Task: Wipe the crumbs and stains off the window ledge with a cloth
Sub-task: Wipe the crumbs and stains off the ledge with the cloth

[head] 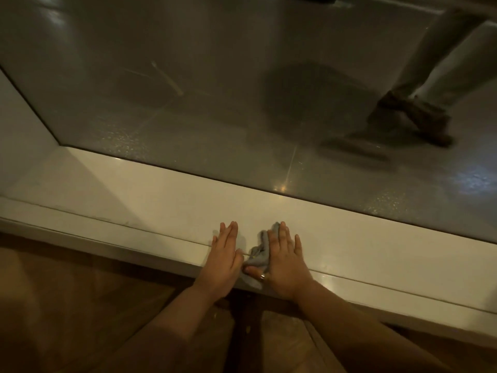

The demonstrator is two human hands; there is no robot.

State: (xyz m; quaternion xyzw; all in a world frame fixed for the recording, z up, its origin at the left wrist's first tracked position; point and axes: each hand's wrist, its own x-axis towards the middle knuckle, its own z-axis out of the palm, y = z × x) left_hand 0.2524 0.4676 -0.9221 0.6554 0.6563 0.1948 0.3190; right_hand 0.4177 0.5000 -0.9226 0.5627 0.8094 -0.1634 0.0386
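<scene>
A white window ledge [150, 200] runs across the view below a large glass pane. A small grey cloth [259, 255] lies crumpled on the ledge's front part. My right hand [282, 262] lies flat on the cloth's right side, fingers spread, thumb with a ring pressing the cloth's lower end. My left hand [223, 257] rests flat on the ledge just left of the cloth, fingers together, holding nothing. A few faint marks [115, 220] show along the ledge's groove to the left.
The glass pane [188, 103] rises right behind the ledge. Beyond it a person's legs and shoes [419, 114] stand on a tiled floor. A white frame side [24, 135] closes the ledge at the left. Brown wooden floor [80, 305] lies below the ledge.
</scene>
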